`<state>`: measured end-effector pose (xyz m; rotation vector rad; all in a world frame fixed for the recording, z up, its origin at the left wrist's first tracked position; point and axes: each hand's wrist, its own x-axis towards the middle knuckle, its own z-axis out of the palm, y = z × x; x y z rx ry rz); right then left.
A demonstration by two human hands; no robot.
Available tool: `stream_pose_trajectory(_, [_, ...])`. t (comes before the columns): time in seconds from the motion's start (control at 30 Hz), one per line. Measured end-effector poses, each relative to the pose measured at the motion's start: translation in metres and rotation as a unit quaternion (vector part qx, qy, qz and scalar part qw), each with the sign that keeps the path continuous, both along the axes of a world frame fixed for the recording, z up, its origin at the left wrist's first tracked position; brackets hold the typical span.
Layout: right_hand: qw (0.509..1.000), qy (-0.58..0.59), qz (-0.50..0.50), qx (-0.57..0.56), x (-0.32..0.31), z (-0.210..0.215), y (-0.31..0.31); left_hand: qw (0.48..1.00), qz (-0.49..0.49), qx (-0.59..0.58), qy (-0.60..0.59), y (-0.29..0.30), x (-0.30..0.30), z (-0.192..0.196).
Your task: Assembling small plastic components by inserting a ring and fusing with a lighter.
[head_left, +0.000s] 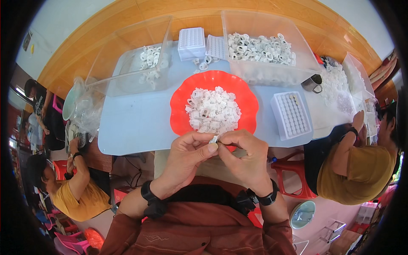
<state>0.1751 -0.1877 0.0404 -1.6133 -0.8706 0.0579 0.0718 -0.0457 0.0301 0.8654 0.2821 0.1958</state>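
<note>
A small white plastic part [215,138] is pinched between the thumb and forefinger of my left hand [187,154]. Close against it, the thumb and forefinger of my right hand [247,154] press together; what they hold, if anything, is too small and hidden to name. Both hands meet at the near rim of a red wavy-edged plate [178,104], which bears a heap of similar white plastic parts [214,108].
On the blue table [127,123] stand a clear bin [127,85] with some white ring-like parts, a fuller clear bin [272,68], a white block of trays [191,42] and a white tray with round holes [291,115]. A metal mug [313,83] stands right. People sit on both sides.
</note>
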Motion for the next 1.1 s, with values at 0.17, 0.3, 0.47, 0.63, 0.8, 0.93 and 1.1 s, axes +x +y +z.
stream_pose_trajectory(0.17, [0.998, -0.067, -0.018, -0.011, -0.003, 0.001, 0.000, 1.000, 0.012, 0.002, 0.004, -0.003, 0.000, 0.000])
stream_pose_trajectory(0.3, [0.988, -0.149, -0.030, -0.012, -0.006, 0.001, -0.001, 1.000, 0.021, 0.009, 0.005, -0.006, -0.001, -0.001])
stream_pose_trajectory(0.47, [0.970, -0.239, -0.043, -0.023, -0.007, -0.002, -0.001, 0.999, 0.029, 0.013, -0.001, -0.009, 0.000, 0.000])
stream_pose_trajectory(0.63, [0.973, -0.224, -0.042, -0.034, -0.008, 0.001, -0.002, 0.998, 0.045, 0.042, -0.006, -0.011, 0.000, -0.005])
stream_pose_trajectory(0.8, [0.973, -0.226, -0.031, -0.021, -0.006, -0.001, -0.004, 0.998, 0.047, 0.047, -0.010, -0.013, 0.001, -0.005])
stream_pose_trajectory(0.93, [0.976, -0.214, -0.031, -0.013, -0.007, -0.002, -0.004, 0.997, 0.055, 0.057, -0.010, -0.014, 0.001, -0.008])
stream_pose_trajectory(1.1, [0.991, -0.133, -0.026, -0.009, -0.007, -0.004, -0.008, 0.996, 0.058, 0.074, -0.006, -0.017, 0.001, -0.005])
